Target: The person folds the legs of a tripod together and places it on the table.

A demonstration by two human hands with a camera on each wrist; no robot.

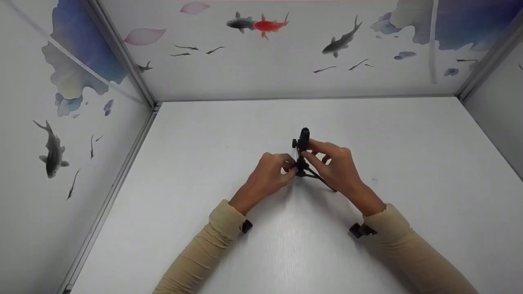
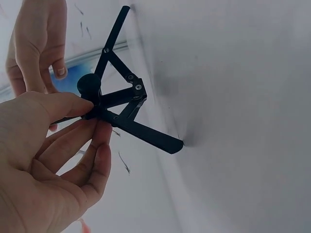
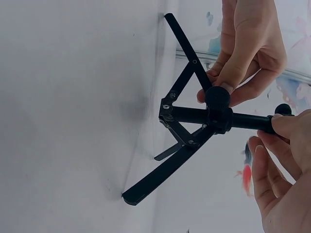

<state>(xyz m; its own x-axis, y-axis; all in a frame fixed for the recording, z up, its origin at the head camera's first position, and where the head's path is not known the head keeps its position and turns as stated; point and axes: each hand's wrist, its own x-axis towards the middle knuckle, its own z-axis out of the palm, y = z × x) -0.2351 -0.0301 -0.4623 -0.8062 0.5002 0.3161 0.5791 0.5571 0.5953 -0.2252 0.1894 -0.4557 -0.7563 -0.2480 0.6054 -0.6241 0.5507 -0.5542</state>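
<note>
A small black tripod (image 1: 303, 141) stands on the table with its legs spread. My left hand (image 1: 266, 174) pinches the tripod's leg collar between thumb and fingers, beside a round knob (image 3: 217, 99). Higher up, my right hand (image 1: 340, 168) holds the centre column with thumb and fingertips, close to a second, smaller knob (image 3: 283, 109). In the right wrist view, hinged braces link the legs to the column's lower end, and a leg (image 3: 163, 177) reaches down to the tabletop. The left wrist view shows another side of the legs (image 2: 148, 135); the column's top is hidden there.
The white tabletop (image 1: 196, 134) is enclosed by a left panel (image 1: 24, 163), a back panel (image 1: 261, 73) and a right panel (image 1: 502, 90), printed at left and back with fish and blue shapes. Dark wrist-worn devices (image 1: 361, 230) sit at both sleeve cuffs.
</note>
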